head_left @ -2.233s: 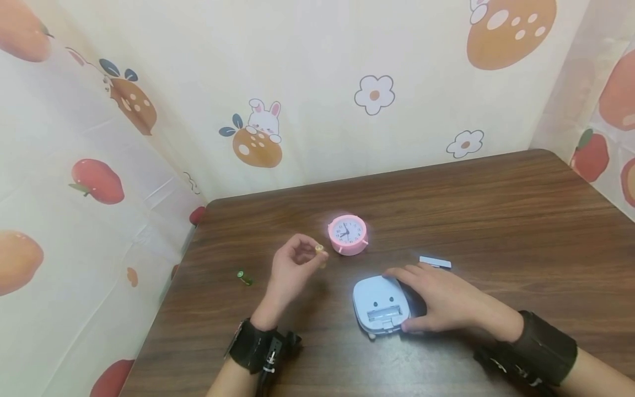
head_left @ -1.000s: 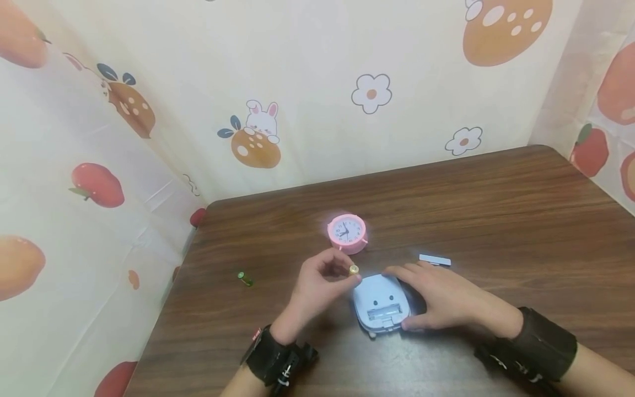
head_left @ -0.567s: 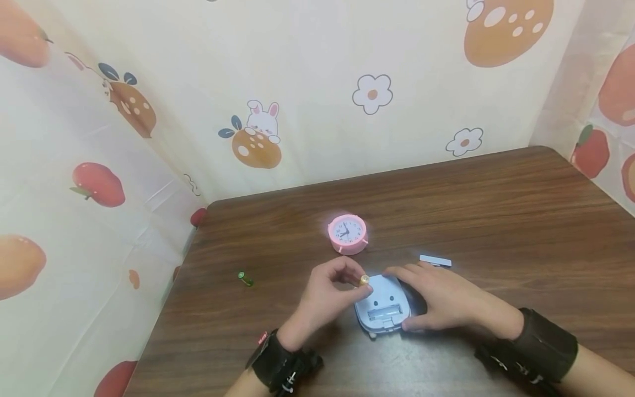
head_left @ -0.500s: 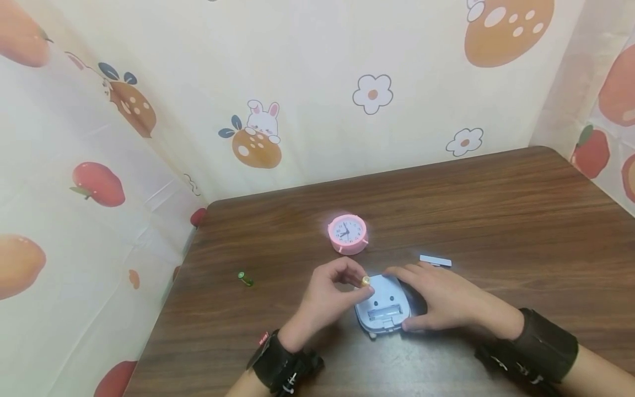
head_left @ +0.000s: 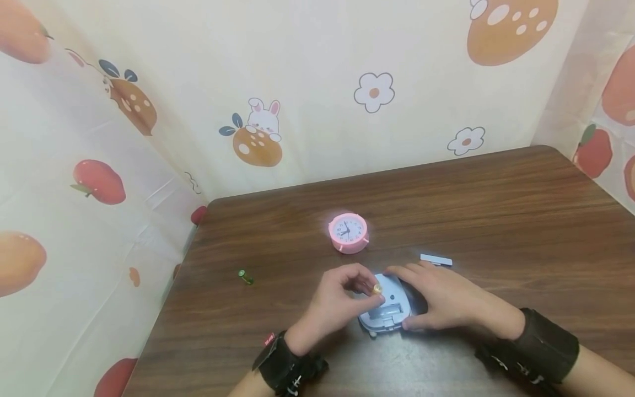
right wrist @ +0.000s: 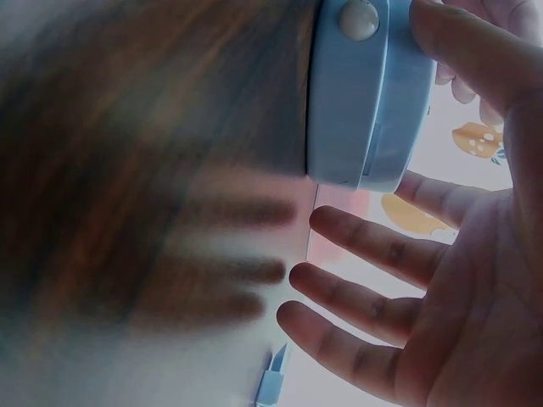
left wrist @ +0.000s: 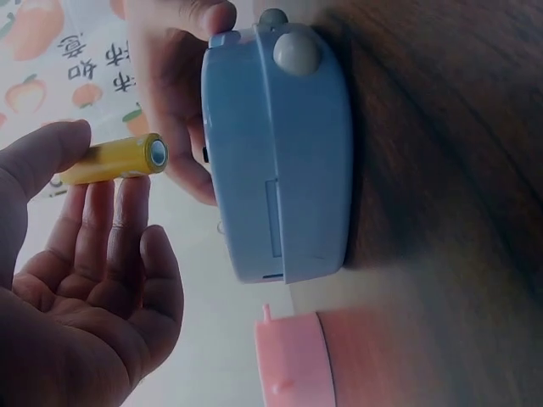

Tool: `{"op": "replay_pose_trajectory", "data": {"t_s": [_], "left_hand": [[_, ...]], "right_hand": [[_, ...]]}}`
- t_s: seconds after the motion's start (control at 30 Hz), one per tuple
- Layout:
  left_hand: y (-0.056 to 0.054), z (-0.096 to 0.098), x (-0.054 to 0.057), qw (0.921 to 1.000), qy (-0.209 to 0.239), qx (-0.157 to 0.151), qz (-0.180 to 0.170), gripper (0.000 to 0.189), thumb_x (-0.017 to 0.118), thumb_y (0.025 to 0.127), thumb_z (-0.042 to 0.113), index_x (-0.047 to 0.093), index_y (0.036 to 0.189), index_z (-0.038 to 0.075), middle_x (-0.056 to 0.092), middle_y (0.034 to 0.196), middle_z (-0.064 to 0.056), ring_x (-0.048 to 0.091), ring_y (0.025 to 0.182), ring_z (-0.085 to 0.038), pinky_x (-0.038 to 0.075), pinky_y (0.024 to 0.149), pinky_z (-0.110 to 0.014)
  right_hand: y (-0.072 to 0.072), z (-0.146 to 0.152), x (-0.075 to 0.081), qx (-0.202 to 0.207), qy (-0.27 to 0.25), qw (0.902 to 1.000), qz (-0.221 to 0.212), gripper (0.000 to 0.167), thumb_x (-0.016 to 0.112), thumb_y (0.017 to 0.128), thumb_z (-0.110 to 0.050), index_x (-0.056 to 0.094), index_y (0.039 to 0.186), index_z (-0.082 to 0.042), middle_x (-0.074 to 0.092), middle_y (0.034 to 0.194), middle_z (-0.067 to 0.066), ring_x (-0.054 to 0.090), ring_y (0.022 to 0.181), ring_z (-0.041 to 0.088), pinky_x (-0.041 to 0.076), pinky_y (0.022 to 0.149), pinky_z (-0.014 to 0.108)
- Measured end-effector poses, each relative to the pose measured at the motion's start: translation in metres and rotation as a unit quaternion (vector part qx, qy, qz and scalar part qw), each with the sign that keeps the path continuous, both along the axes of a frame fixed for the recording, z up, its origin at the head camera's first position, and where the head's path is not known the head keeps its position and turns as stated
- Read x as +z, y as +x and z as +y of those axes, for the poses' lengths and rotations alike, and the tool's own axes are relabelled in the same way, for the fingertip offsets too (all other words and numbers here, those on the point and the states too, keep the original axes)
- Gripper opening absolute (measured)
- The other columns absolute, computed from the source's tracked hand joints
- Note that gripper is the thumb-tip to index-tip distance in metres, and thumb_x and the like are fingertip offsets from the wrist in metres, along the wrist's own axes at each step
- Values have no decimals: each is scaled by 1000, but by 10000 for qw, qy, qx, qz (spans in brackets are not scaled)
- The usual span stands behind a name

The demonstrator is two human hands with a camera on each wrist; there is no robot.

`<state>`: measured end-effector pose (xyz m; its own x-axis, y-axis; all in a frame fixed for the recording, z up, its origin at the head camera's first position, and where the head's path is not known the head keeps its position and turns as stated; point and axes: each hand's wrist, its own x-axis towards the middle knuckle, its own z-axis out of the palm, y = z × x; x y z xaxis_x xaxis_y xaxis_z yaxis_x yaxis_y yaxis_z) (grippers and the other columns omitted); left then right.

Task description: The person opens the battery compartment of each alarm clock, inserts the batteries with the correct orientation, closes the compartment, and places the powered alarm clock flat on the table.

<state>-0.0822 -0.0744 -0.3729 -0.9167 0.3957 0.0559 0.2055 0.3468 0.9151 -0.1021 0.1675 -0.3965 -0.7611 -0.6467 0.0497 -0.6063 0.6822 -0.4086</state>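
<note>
My left hand (head_left: 342, 298) pinches a yellow battery (left wrist: 114, 159) between thumb and fingertips, over the left part of a light blue clock-like case (head_left: 397, 292). The case lies flat on the table with its battery slot (head_left: 386, 312) uncovered and facing up. In the left wrist view the battery is a little apart from the case. My right hand (head_left: 441, 295) holds the case by its right side, thumb at the near edge and index finger at the far edge. Its other fingers extend past the case in the right wrist view.
A pink alarm clock (head_left: 349, 232) sits face up behind the blue case. A light blue battery cover (head_left: 436, 259) lies beyond my right hand. To the left is a green battery (head_left: 246, 277) on the wooden table (head_left: 476, 204). Patterned curtains enclose the back and sides.
My left hand has carried the yellow battery rightward and nearer, from beside the pink clock to over the blue case. The right hand and the case stay put.
</note>
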Motion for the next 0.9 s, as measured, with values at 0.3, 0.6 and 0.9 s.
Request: {"op": "replay_pose_trajectory", "data": {"t_s": [0.3,0.6,0.9], "left_hand": [[2,3,-2,9996,-222,-82,181,17,79,79,21,68,92,22,69,85,9,65,81,-2,56,77,-29],[4,8,-7,9956,-482,-252,766,17,79,79,18,67,90,19,68,86,8,64,81,0,55,77,-23],[5,12,-10,9919,-696,-416,976,17,78,80,18,67,91,20,66,88,11,62,83,2,53,76,-19]], "right_hand": [[0,0,-1,26,22,9999,108,88,69,70,-70,47,139,-20,59,131,-4,57,117,21,50,92,47],[0,-1,0,31,23,9999,151,87,69,70,-70,48,139,-20,59,130,-5,57,117,20,50,92,47],[0,0,-1,29,62,9997,226,89,71,70,-68,48,139,-18,59,130,-4,57,116,20,50,93,46]]}}
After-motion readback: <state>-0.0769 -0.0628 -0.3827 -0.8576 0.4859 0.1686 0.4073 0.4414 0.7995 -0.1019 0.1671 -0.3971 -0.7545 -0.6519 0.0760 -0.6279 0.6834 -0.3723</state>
